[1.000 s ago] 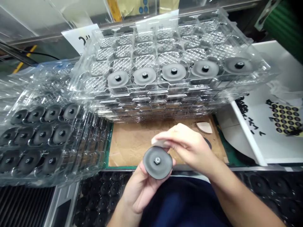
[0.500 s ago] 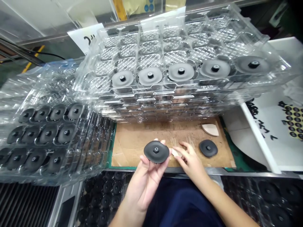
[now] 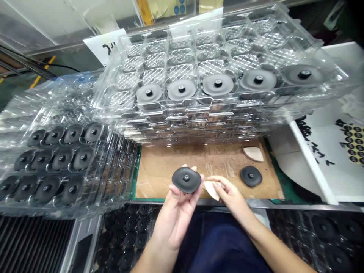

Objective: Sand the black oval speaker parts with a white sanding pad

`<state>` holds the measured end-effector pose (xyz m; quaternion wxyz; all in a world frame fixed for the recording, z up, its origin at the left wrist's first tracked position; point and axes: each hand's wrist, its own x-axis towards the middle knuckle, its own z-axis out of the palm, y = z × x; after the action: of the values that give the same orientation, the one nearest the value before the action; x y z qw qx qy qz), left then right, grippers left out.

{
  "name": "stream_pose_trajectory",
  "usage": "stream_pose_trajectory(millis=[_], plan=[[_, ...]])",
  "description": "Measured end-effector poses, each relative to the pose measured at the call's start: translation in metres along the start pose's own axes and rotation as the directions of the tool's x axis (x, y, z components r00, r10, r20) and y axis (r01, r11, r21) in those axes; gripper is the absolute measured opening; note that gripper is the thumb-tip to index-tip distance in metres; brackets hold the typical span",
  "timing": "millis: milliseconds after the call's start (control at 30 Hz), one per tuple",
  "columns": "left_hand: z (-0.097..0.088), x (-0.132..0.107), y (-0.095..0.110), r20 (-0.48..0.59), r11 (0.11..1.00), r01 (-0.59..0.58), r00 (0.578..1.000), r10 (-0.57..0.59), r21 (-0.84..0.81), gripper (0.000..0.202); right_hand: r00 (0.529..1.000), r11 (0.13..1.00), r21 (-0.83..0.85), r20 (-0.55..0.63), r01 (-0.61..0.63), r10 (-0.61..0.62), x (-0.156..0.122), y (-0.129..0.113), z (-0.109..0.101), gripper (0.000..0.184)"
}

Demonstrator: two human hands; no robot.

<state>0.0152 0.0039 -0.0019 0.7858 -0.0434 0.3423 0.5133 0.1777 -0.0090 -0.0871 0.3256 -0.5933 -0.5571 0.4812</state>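
My left hand (image 3: 176,212) holds up a black rounded disc (image 3: 182,184) with a raised knob at its centre, fingers under its rim. Just right of it, my right hand (image 3: 229,193) has thumb and fingers closed on a pale, fan-shaped flat piece (image 3: 212,189), low over the brown cardboard mat (image 3: 159,161). The piece's material I cannot make out. On the mat farther right lies a second black disc (image 3: 250,176). Behind that one rests another pale fan-shaped piece (image 3: 253,153).
Stacked clear plastic trays (image 3: 196,104) stand behind the mat, the top one with several black discs along its front row. More filled trays (image 3: 61,155) are stacked at left. A white bin (image 3: 315,167) at right holds small black parts and a sheet of round stickers (image 3: 355,144).
My right hand's fingers have closed on the pale fan-shaped piece, which now shows more fully. The left hand still holds the disc in nearly the same place.
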Motion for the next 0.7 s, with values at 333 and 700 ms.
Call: stream_pose_trajectory(millis=[333,700], plan=[[0.003,-0.004,-0.009,-0.047,0.969,-0.112,0.991,0.125,0.219,0.057,0.949,0.943,0.108,-0.006,0.314,-0.315,0.002,-0.106,-0.028,0.022],[0.002,-0.003,-0.008,-0.029,0.933,-0.162,0.983,0.181,0.322,0.064,0.874,0.884,-0.055,0.189,0.465,-0.447,0.002,-0.121,-0.033,0.023]])
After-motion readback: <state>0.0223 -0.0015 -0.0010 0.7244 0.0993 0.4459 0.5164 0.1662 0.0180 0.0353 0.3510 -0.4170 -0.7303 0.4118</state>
